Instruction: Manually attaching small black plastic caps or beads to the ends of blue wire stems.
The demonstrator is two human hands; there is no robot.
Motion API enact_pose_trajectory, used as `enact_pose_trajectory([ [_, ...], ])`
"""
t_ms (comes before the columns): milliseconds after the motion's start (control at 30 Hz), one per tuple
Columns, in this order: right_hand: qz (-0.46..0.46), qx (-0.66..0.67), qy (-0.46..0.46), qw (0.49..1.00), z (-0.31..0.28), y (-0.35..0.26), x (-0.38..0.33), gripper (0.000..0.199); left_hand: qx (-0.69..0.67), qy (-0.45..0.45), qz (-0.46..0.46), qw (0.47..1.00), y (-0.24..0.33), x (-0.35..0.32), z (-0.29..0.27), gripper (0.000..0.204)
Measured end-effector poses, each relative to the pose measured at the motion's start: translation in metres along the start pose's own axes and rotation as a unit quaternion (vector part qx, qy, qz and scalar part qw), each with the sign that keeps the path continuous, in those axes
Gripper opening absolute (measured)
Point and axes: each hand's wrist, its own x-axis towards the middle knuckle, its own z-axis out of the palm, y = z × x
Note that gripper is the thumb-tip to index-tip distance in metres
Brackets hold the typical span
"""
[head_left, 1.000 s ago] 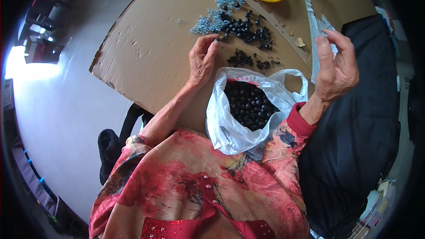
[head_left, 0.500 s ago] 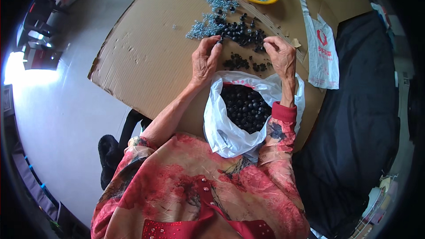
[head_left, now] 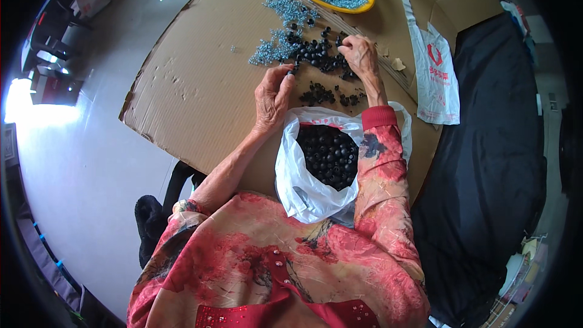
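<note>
My left hand is closed in a pinch at the near left edge of a pile of small round black pieces. A small black piece shows at its fingertips. Over the right side of that pile, my right hand has its thumb and fingers pressed together; whatever is between them is too small to make out. Small pale-blue pieces lie scattered beside the black pile. Closer to me is a patch of tiny dark bits. An open white plastic bag holds many black round pieces, below my hands.
A yellow bowl full of pale-blue pieces stands at the far side of the cardboard sheet. A flat white bag with red print lies at the right, beside black cloth. Pale floor shows at the left.
My right hand has moved forward and left, onto the black pile. My left hand stays pinched near the pile's edge. The whole view has shifted slightly.
</note>
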Motion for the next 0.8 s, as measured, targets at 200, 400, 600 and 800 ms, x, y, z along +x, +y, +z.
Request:
enact_pose_trajectory([
  [200,-0.023,-0.069,-0.061,0.996,0.005,-0.008,0.006,0.01,0.006,0.002,0.002,1.0,-0.001,0.0,0.0,0.023],
  [400,-0.116,0.046,0.131,0.984,-0.095,-0.082,0.012,0.008,0.03,-0.002,0.031,0.999,0.0,0.005,0.001,0.022],
  [600,-0.078,0.109,0.195,0.972,-0.102,-0.116,-0.026,0.011,-0.003,0.004,0.027,1.0,-0.009,0.006,0.008,0.021],
  [800,-0.017,0.098,0.017,0.995,-0.055,-0.077,-0.054,0.012,0.087,-0.03,0.045,0.995,0.004,0.004,0.011,0.02],
])
